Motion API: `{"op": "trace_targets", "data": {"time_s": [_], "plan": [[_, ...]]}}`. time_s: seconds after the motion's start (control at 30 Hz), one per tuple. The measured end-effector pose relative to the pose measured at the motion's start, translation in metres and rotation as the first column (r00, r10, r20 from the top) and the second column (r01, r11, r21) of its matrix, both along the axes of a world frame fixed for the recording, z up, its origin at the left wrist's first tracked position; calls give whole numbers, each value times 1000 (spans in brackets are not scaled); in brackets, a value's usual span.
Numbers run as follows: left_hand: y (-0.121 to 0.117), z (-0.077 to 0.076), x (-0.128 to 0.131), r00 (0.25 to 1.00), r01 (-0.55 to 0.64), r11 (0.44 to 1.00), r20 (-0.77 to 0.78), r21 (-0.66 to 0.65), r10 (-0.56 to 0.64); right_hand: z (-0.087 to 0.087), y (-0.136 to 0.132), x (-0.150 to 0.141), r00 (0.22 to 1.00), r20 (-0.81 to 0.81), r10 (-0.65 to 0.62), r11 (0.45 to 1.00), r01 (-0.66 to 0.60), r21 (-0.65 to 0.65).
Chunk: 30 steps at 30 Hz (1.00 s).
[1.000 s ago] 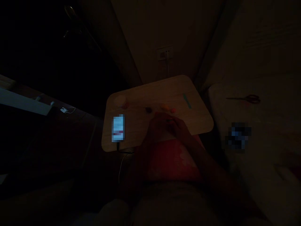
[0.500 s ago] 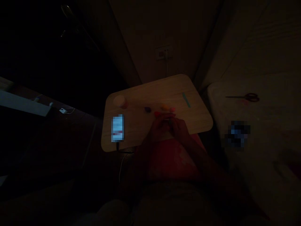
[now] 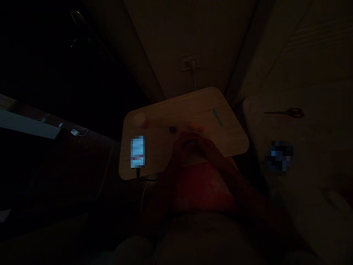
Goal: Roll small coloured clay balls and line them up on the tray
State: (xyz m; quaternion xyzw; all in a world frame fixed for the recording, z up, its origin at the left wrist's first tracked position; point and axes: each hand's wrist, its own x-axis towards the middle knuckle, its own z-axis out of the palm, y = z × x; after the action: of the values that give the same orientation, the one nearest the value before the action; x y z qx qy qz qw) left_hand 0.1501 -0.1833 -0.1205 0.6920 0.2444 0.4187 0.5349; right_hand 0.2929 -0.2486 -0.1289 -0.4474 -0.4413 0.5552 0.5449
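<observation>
Left hand [image 3: 180, 148] and right hand [image 3: 209, 149] are close together, their grip too dark to tell. An orange lump [image 3: 192, 126] lies just beyond them on the tabletop [image 3: 157, 151].

- Pale wooden bench [image 3: 171, 106], rounded corners, under and beyond the left grip [image 3: 182, 146] and right grip [image 3: 207, 148].
- Just beyond the grips: dark lump [image 3: 173, 129], orange lump [image 3: 192, 126], pinkish lump [image 3: 201, 129].
- Beyond, rightward: green strip [image 3: 217, 117].
- Left: glowing, blurred rectangle [image 3: 138, 151]; round tub [image 3: 140, 120] farther out.
- Well right, another pale surface [image 3: 256, 121]: scissors [image 3: 295, 112], blurred dark object [image 3: 279, 156].
</observation>
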Motion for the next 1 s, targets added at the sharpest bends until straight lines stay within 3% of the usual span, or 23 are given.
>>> {"op": "trace_targets", "data": {"time_s": [0.13,0.27,0.47,0.63,0.83,1.0], "plan": [[1,-2,-1,997,-69,998,20,-2,69,0,1,-1,993,-55,-100,995,100,5],[1,-6,-2,999,-37,999,25,3,37,1,1,1,989,-41,-145,989,145,-6],[1,-1,-4,998,-42,994,-49,101,47,0,2,6,998,2,-66,998,66,3],[3,0,-5,999,-12,998,-34,67,15,0,-1,13,996,41,80,996,-82,45],[5,-5,-2,999,0,999,55,36,-2,-5,-5,14,994,80,68,997,-70,16],[-1,-3,1,998,-20,1000,64,-20,22,-9,-3,8,998,38,-50,999,50,4]]}}
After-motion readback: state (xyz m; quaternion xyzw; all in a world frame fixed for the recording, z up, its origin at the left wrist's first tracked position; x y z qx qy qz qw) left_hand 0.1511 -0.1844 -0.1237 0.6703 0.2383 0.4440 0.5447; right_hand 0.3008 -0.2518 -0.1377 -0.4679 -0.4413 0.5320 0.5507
